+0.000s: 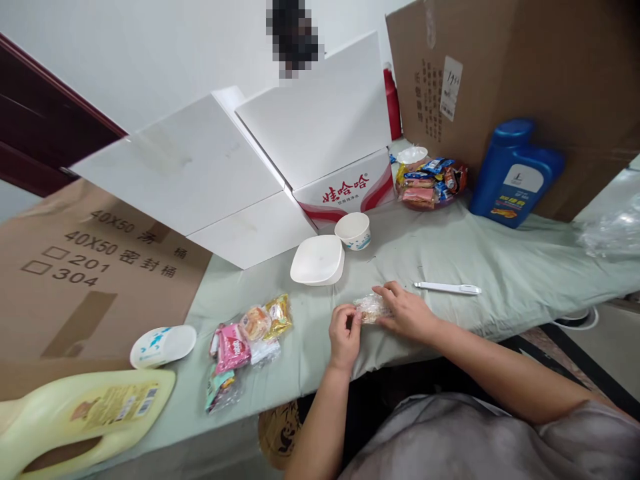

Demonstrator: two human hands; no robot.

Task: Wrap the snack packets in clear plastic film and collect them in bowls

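A crinkled clear plastic packet with pale brown contents lies on the green cloth near the table's front edge; its exact contents are too small to make out. My left hand pinches its left end between thumb and fingers. Bent over the packet's right end, my right hand grips it with thumb and fingers. A white utility knife lies just right of my right hand. Beyond the packet stand a white square container and a white paper cup.
Wrapped snacks lie at left, near a paper cup on its side and a yellow jug. White boxes, a snack bowl, a blue bottle and a large carton stand behind. Part of a person's head shows above the boxes.
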